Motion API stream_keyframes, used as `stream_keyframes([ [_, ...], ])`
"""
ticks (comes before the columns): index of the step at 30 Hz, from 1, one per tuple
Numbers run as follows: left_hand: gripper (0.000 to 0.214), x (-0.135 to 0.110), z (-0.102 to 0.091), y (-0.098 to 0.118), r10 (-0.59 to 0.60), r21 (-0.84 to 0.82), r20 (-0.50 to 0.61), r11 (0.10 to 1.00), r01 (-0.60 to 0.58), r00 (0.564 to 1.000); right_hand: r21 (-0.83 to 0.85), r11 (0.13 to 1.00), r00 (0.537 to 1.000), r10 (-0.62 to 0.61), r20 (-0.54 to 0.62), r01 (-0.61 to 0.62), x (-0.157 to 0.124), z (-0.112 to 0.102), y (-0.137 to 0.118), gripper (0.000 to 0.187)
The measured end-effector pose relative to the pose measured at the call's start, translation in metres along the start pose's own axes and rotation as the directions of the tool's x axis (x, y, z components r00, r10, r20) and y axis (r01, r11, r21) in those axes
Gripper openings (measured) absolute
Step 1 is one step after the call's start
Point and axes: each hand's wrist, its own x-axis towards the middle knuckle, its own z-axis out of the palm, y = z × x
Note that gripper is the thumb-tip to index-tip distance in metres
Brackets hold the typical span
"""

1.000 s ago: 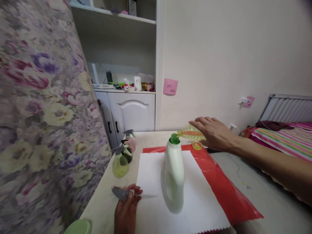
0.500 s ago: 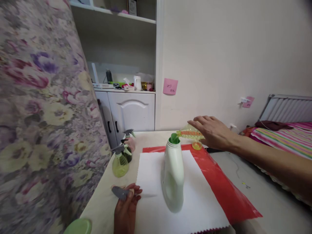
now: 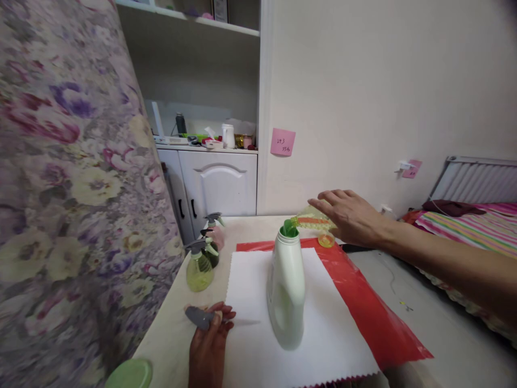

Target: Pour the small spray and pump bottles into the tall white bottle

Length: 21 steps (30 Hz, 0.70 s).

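My right hand [image 3: 349, 218] grips a clear bottle [image 3: 312, 221] with yellowish contents and an orange label. It lies tilted almost level, its neck at the green spout [image 3: 289, 228] in the mouth of a pale green jug [image 3: 287, 291]. The jug stands upright on a white sheet; whether liquid flows is too small to tell. In my left hand [image 3: 212, 337] is a grey sprayer head [image 3: 199, 318], pinched between thumb and fingers, left of the jug. A thin streak, perhaps its tube, shows right of the fingers.
Several spray bottles, including a yellow one [image 3: 199, 272], line the table's left side. A green lid [image 3: 130, 374] is at the near left. Red plastic [image 3: 363, 291] lies under the white sheet [image 3: 327, 345]. A small round orange-yellow thing [image 3: 326, 240] sits behind the jug.
The right hand and the tilted bottle have shifted very slightly left, towards the jug's spout. My left hand keeps its hold on the sprayer head, nearly still.
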Motion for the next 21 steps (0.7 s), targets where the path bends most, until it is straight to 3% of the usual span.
stream_keyframes([
  [14,0.035,-0.005,0.006,0.004,0.039,0.021,-0.003,0.999,-0.039,0.999,-0.127,0.984,0.992,-0.127,-0.019,0.123,0.014,-0.012,-0.003,0.064],
  [21,0.032,0.001,-0.003,-0.002,0.001,-0.012,0.042,1.0,-0.001,0.999,-0.186,0.966,0.983,-0.183,-0.013,0.178,0.02,-0.015,-0.006,0.062],
])
